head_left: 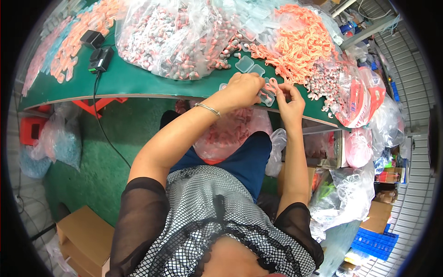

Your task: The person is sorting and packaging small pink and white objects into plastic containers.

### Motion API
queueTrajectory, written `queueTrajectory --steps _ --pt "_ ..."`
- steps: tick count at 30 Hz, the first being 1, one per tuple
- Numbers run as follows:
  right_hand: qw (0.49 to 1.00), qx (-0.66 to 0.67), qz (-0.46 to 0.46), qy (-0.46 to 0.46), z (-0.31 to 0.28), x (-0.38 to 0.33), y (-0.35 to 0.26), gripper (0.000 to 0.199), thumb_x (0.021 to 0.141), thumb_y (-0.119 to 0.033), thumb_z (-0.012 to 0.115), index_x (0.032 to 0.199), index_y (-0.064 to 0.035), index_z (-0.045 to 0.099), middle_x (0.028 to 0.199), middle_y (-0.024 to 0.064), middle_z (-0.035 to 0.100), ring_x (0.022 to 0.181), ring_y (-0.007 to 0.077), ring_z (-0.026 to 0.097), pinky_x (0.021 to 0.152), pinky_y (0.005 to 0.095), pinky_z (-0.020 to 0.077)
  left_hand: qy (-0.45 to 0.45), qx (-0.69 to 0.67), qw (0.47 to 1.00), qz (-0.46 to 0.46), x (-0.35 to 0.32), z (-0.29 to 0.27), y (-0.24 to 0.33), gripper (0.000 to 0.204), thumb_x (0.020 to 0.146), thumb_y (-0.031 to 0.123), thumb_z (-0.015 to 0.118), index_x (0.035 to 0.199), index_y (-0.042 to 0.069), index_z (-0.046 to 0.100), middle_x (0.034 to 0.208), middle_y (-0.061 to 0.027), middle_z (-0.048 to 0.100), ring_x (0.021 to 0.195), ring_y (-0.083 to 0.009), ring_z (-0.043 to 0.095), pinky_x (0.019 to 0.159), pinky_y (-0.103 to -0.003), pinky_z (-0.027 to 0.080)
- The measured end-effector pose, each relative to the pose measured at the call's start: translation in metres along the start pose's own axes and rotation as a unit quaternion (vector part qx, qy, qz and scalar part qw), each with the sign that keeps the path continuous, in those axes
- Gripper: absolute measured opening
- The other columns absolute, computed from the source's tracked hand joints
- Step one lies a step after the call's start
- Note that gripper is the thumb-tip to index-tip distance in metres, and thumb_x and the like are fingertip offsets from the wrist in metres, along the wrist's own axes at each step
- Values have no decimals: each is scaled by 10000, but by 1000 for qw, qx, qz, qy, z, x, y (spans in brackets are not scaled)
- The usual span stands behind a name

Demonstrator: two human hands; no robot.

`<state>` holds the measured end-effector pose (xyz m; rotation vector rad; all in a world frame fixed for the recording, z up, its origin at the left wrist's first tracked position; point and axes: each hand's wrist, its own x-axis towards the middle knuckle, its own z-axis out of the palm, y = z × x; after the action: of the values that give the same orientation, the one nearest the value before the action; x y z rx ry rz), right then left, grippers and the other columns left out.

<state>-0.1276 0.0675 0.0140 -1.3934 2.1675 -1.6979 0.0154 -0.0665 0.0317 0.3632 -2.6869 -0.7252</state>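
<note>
My left hand (247,87), with a bangle at the wrist, is closed at the table's front edge; its fingertips are mostly hidden. Beside those fingers is a small clear plastic box (266,99). To its right, my right hand (291,104) pinches a looped pale orange cord (273,85) between thumb and fingers, just above the box. Another small clear box (244,64) lies open behind my left hand. Farther back is a heap of orange cords (300,44). Small pink-and-grey pieces (322,79) lie loose to the right of my right hand.
A large clear bag (168,41) of pink-and-grey pieces stands on the green table (138,85). Black adapters (100,59) with a hanging cable sit at left, near rows of orange cases (69,57). A red-and-white bag (362,99) leans at the right edge. Below is a cardboard box (85,240).
</note>
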Motion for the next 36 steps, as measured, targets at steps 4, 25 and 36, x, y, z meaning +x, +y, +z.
queueTrajectory --steps 4,25,36 --pt "999 -33 -5 -15 4 -10 -3 124 802 9 668 926 11 676 808 45 625 647 88 539 620 239 458 -8 5 1000 -10 2 -1 0 368 688 155 773 1021 52 654 974 -125 651 930 -318 648 782 -439 498" --pt "990 -91 84 73 -28 11 25 67 871 -46 667 933 -23 661 874 43 657 771 114 596 721 267 487 7 7 1000 28 -1 -3 1 309 714 160 759 986 69 645 923 -115 624 882 -332 645 753 -447 502" --pt "979 -158 -120 -49 -4 -11 -6 118 783 -54 713 898 -37 692 899 110 667 845 289 623 769 375 496 13 -3 1000 24 1 -2 5 319 696 150 781 978 74 652 948 -126 642 901 -330 656 769 -438 513"
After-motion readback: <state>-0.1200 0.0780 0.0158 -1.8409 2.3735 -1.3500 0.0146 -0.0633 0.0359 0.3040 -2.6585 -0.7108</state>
